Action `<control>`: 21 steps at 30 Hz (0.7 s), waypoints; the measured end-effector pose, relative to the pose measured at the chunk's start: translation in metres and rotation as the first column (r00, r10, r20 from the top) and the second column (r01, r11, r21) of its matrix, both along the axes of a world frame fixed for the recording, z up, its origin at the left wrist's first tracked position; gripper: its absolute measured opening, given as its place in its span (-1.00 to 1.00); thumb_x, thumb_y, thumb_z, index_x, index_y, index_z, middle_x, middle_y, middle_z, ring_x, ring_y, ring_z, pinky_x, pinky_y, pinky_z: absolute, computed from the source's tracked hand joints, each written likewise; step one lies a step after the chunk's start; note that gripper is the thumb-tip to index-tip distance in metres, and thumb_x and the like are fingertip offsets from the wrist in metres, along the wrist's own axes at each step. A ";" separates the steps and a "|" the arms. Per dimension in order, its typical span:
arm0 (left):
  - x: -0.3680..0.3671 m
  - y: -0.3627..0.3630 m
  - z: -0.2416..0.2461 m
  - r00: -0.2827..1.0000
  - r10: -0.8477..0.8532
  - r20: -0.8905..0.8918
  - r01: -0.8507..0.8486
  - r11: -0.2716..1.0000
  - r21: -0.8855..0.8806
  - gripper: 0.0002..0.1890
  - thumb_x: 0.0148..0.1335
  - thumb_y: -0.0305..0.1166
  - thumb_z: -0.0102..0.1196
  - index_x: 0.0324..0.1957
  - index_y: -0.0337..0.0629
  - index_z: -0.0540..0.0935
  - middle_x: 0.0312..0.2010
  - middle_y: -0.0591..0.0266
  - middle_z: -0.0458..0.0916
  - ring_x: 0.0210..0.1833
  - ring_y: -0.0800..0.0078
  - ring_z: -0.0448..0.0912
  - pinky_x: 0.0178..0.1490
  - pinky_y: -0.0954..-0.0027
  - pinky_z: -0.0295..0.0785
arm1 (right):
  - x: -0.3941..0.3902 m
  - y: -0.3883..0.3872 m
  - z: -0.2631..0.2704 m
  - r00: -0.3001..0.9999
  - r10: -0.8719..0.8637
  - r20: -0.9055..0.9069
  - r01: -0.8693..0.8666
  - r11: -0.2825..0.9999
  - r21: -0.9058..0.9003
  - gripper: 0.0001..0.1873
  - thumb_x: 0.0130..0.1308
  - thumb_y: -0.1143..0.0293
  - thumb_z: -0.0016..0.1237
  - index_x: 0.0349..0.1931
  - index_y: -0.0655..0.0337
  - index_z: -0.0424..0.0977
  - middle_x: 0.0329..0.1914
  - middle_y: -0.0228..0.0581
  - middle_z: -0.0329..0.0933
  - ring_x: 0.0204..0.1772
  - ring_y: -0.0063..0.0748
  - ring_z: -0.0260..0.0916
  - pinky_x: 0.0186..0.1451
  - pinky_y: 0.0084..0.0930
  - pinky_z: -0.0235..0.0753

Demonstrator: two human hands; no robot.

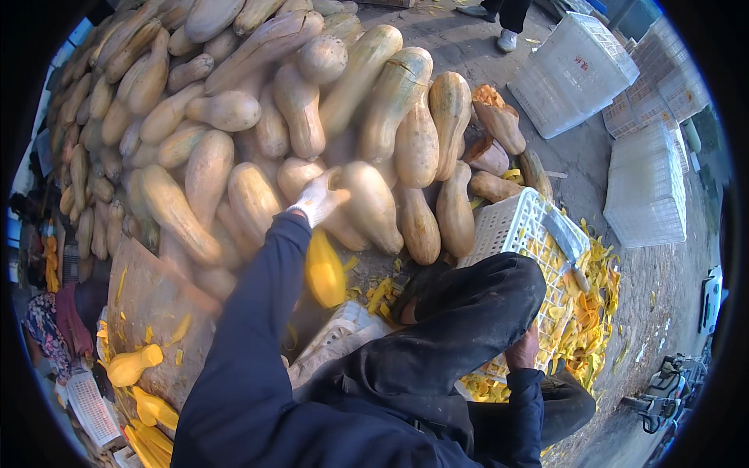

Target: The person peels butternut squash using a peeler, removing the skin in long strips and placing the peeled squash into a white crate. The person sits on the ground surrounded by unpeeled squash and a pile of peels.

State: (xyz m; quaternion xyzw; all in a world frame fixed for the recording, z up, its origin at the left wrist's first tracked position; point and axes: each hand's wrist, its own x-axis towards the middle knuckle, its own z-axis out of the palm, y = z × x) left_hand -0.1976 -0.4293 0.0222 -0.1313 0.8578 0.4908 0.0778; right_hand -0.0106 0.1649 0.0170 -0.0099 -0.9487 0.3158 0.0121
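Observation:
My left hand (pixel 320 197), in a white knit glove, reaches into the pile of tan, long-necked squash. Its thumb and fingers are apart at the side of one pale squash (pixel 370 205). A peeled yellow squash (pixel 326 272) lies just below that wrist. Bare, my right hand (pixel 522 350) is down beside my bent knee, and its fingers are mostly hidden by the dark trouser leg. Close to it is a white plastic crate (pixel 497 225) with yellow peelings (pixel 588 316) on and around it. A broad-bladed knife (pixel 563 236) with a wooden handle rests across the crate.
White plastic crates (pixel 570 76) stand at upper right, near another person's legs (pixel 510 20). At left, peeled squash (pixel 133 365) lie by a board (pixel 149 316); a second person (pixel 64 327) is beyond it. A broken squash (pixel 498 120) shows orange flesh. A motorcycle (pixel 664 389) stands at lower right.

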 end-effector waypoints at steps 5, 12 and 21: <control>-0.051 0.005 -0.048 0.992 0.091 0.087 -0.085 0.994 -0.069 -0.04 0.13 -0.20 0.35 0.57 -0.41 0.37 0.49 -0.33 0.47 0.58 -0.03 0.43 0.62 0.25 0.29 | -0.020 -0.009 0.043 0.996 0.093 -0.011 -0.087 0.959 0.269 -0.64 0.22 0.53 0.30 0.04 0.33 0.62 -0.04 0.06 0.66 0.05 0.12 0.59 0.19 -0.12 0.59; 0.047 0.059 -0.097 0.865 0.501 0.009 -0.383 0.651 0.656 -0.14 0.39 -0.46 0.30 0.66 -0.35 0.20 0.52 -0.04 0.40 0.42 0.26 0.49 0.45 0.31 0.45 | -0.161 -0.097 0.056 0.937 0.189 0.293 0.014 0.820 -0.573 -0.64 0.52 0.41 0.16 0.22 0.39 0.60 0.09 -0.15 0.74 0.18 -0.35 0.62 0.32 -0.37 0.56; 0.082 0.100 -0.144 0.781 0.405 0.475 -0.624 0.509 0.593 -0.43 0.46 -0.34 0.23 0.40 -0.48 0.50 0.24 0.01 0.67 0.27 0.25 0.61 0.36 0.22 0.52 | -0.284 -0.296 -0.100 0.647 0.581 0.495 -0.250 0.774 -0.582 0.00 0.43 -0.17 0.30 0.59 0.43 0.25 0.40 0.03 0.57 0.49 -0.18 0.43 0.55 -0.26 0.41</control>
